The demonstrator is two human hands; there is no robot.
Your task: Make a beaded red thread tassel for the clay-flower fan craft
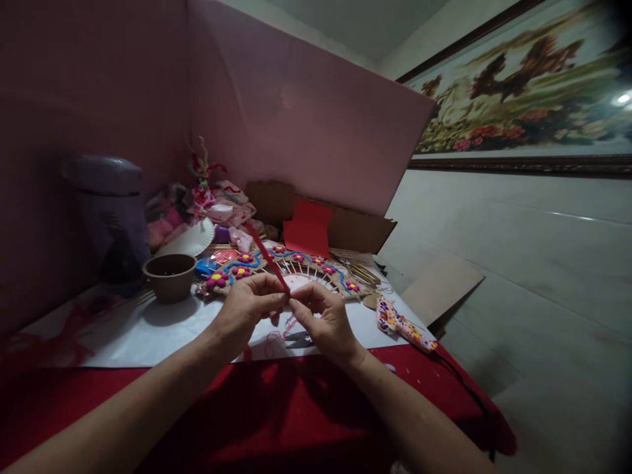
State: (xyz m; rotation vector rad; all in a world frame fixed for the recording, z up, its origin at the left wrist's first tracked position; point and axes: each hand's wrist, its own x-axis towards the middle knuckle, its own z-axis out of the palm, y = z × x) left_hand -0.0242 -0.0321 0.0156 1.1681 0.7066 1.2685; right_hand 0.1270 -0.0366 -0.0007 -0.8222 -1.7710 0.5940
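Note:
My left hand (249, 309) and my right hand (326, 322) meet fingertip to fingertip over the front of the table. Both pinch the lower end of a narrow red strip (268, 259), which rises up and to the left from my fingers. Whether it is ribbon or paper, I cannot tell. Just behind my hands lies a burlap arch (309, 259) trimmed with pink clay flowers, blue wavy cord and thin sticks. Scissors (299, 340) and loose pink thread (274, 343) lie below my fingers, partly hidden.
To the left stand a brown pot (170, 283) and a purple container (111, 217). A paper plate (191, 238) leans by heaped craft supplies. Red paper (309, 228) rests against cardboard (363, 230). At right, a flower-patterned glue gun (402, 326) trails its cord over the red cloth (444, 395).

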